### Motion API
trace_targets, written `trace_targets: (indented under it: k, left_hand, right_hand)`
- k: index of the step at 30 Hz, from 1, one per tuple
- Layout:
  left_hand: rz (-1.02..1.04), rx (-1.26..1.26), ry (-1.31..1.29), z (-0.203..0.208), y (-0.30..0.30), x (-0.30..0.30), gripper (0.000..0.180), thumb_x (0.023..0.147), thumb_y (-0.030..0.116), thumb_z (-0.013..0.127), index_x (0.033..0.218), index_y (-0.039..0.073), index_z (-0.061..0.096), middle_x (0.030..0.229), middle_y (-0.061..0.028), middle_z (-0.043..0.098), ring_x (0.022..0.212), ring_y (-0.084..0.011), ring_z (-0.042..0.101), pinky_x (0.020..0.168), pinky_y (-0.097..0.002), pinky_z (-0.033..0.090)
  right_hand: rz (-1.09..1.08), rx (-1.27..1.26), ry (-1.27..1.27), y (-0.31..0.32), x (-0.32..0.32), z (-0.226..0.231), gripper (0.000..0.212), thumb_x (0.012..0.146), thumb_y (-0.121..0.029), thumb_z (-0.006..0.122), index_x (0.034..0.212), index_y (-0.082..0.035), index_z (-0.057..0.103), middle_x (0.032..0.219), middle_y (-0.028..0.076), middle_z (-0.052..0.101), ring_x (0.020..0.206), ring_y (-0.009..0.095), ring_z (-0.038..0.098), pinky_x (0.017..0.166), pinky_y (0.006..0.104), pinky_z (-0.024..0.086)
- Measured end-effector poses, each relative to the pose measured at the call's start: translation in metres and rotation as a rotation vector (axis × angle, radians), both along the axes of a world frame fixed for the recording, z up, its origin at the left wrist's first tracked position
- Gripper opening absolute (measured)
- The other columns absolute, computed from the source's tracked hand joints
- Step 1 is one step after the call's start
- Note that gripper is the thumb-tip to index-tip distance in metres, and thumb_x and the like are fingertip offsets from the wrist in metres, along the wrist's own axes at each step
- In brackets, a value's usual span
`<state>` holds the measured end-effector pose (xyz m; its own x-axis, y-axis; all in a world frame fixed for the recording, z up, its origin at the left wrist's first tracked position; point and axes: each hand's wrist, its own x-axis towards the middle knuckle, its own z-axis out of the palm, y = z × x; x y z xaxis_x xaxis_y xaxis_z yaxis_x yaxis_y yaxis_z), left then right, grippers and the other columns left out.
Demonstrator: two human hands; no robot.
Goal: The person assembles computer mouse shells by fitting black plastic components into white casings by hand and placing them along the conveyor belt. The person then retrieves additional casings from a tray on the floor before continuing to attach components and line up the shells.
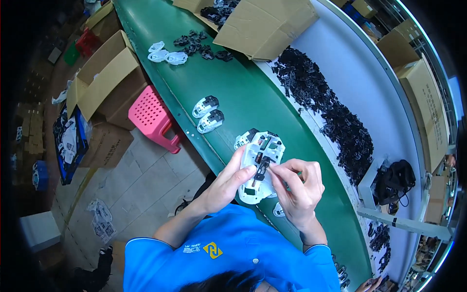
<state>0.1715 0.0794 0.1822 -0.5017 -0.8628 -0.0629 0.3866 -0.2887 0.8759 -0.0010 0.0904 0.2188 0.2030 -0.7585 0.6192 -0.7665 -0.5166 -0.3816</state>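
A white plastic shell (251,191), shaped like a computer mouse housing with its inside facing up, is held over the green bench by my left hand (224,184). The left thumb lies along its inner side, while the fingers below are partly hidden. My right hand (300,191) pinches the side of a small black plastic part (262,168) lying in the middle of the shell. Whether that part is seated or loose cannot be seen. Just behind sits another white-and-black shell (244,138), partly covered by the held one.
Two white-and-black shells (210,121) stand farther up the green bench (253,92). Beyond them are white shells (168,57) and black parts (194,44). A long pile of small black parts (335,117) lies along the right. A pink stool (153,114) and cardboard boxes (104,87) stand left.
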Motion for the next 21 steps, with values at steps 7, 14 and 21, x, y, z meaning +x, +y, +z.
trace_targets:
  k: [7, 14, 21]
  left_hand:
    - [0.187, 0.02, -0.075, 0.0, 0.024, 0.025, 0.052, 0.097, 0.013, 0.041, 0.142, -0.001, 0.019, 0.134, -0.0131, 0.04, 0.124, -0.0164, 0.039, 0.103, -0.0295, 0.033]
    - [0.46, -0.014, -0.214, -0.022, 0.024, 0.055, 0.047, 0.094, 0.01, 0.05, 0.135, -0.003, 0.033, 0.128, -0.014, 0.048, 0.117, -0.0152, 0.047, 0.097, -0.03, 0.04]
    - [0.751, -0.043, -0.302, -0.021, 0.021, 0.135, 0.038, 0.093, 0.009, 0.053, 0.127, -0.004, 0.043, 0.117, -0.0152, 0.057, 0.11, -0.0181, 0.054, 0.095, -0.0326, 0.042]
  right_hand:
    - [0.186, -0.036, 0.076, -0.007, 0.027, -0.008, 0.03, 0.061, -0.007, 0.079, 0.089, -0.014, 0.071, 0.081, -0.001, 0.061, 0.068, 0.017, 0.054, 0.05, 0.0274, 0.044]
    - [0.222, -0.02, 0.297, -0.014, 0.082, -0.007, 0.032, 0.066, -0.008, 0.076, 0.096, -0.019, 0.073, 0.092, 0.004, 0.06, 0.077, 0.022, 0.054, 0.059, 0.0304, 0.048]
    - [0.391, 0.281, -0.16, -0.032, 0.161, -0.01, 0.057, 0.076, -0.002, 0.069, 0.129, -0.002, 0.049, 0.114, 0.015, 0.052, 0.093, 0.021, 0.057, 0.056, 0.0241, 0.051]
